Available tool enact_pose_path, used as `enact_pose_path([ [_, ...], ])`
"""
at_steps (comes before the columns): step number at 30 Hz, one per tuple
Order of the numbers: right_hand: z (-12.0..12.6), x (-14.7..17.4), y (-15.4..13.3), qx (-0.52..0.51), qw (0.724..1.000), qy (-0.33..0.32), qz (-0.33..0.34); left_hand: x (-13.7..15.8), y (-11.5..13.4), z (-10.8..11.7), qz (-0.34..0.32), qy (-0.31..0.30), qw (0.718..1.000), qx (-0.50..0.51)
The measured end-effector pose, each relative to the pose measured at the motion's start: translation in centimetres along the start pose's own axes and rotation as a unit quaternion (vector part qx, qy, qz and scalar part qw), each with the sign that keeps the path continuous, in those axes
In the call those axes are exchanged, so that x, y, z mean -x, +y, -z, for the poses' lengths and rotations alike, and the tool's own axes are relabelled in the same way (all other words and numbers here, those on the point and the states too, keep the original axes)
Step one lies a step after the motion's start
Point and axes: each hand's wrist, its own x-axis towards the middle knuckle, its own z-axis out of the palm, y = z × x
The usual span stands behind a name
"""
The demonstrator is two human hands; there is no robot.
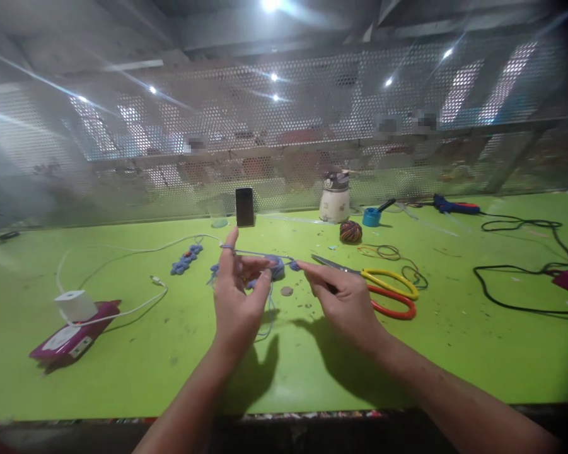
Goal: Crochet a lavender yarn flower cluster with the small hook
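Note:
My left hand is raised over the green table, with blue yarn looped over its index finger and a small blue crocheted piece pinched between thumb and fingers. My right hand grips a thin hook-like tool whose tip reaches the crocheted piece. The yarn runs taut between both hands. A loose strand hangs below the left hand.
Scissors with yellow and red handles lie right of my right hand. A blue crocheted strip, a coin, a phone, a yarn ball, a white charger on a purple power strip and black cables lie around.

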Motion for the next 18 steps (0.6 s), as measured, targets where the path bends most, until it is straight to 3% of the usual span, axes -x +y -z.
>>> enact_pose_path([
  [4,0.4,0.4,0.3,0.083,0.991,-0.013,0.1,-1.2,-0.7,0.9,0.032,0.047,0.995,-0.085],
  [8,0.6,0.6,0.4,0.127,0.981,-0.026,0.141,-2.0,-0.5,1.9,-0.008,0.081,0.979,-0.187],
  [10,0.5,0.6,0.4,0.13,0.979,-0.031,0.154,-2.0,0.2,2.3,-0.028,0.053,0.981,-0.183],
  [14,0.5,0.4,0.3,0.144,0.974,-0.053,0.166,-1.5,1.9,2.6,-0.063,-0.022,0.995,-0.077],
  [18,0.4,0.5,0.3,0.158,0.971,-0.073,0.162,-1.4,2.6,2.3,-0.035,-0.124,0.991,0.03],
])
